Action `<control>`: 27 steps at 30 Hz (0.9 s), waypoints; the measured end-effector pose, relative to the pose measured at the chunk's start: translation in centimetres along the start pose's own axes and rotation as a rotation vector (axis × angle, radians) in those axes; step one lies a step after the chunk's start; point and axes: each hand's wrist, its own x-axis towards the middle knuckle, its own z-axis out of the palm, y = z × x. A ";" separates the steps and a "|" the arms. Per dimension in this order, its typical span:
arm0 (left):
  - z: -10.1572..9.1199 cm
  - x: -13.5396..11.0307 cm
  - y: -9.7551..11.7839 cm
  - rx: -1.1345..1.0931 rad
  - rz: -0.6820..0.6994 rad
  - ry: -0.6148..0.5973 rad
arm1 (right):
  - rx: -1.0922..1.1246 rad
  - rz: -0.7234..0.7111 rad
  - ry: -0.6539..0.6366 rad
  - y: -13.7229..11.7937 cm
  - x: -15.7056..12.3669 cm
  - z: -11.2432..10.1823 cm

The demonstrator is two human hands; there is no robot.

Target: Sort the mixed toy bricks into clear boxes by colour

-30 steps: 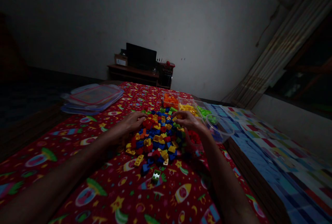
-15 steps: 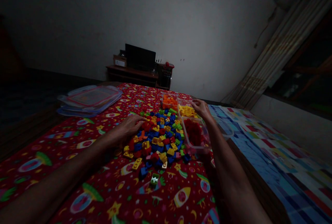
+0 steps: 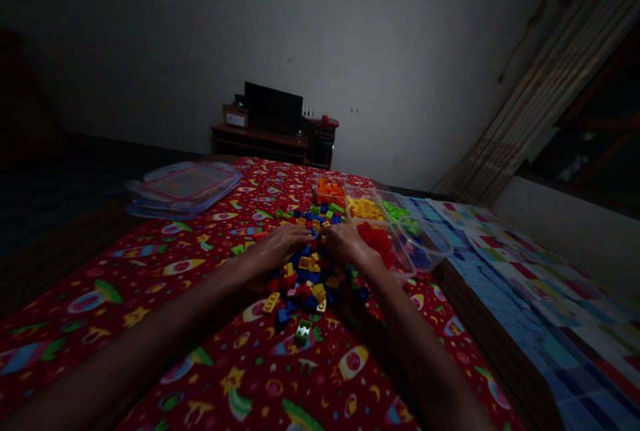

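A heap of mixed toy building blocks lies on the red patterned cloth, in blue, yellow, red, green and orange. Over its left side my left hand reaches with fingers stretched out, touching or just above the blocks. My right hand is close beside it over the heap, fingers curled downward; whatever is in them is hidden. Right of the heap stand clear plastic boxes of sorted blocks: an orange-block box, a yellow-block box, a red-block box and a green-block box.
A round clear tub with dark blue blocks stands at the right edge of the cloth. Clear lids are stacked at the left. One green block lies apart, near me. A desk with a monitor is beyond.
My right hand has moved left and nearer, from above the yellow-block box to the heap. My left hand has shifted right across the heap. The green-block box and round tub are now less covered.
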 end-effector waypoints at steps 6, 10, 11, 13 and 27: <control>-0.2 -0.5 0.1 0.141 -0.089 0.002 | 0.084 -0.064 -0.001 0.4 0.0 0.8; -1.4 -0.2 0.2 0.064 -0.260 0.026 | 0.211 -0.020 0.134 0.6 -0.3 0.2; -1.8 0.0 0.1 0.028 -0.307 0.027 | 0.240 -0.010 0.171 0.7 -0.5 -0.1; -2.7 0.4 0.1 -0.029 -0.378 0.006 | 0.289 -0.010 0.215 0.7 -0.9 -0.9; -3.7 -0.1 3.8 -0.081 -0.215 -0.392 | 0.049 -0.305 0.112 -1.0 -2.3 1.8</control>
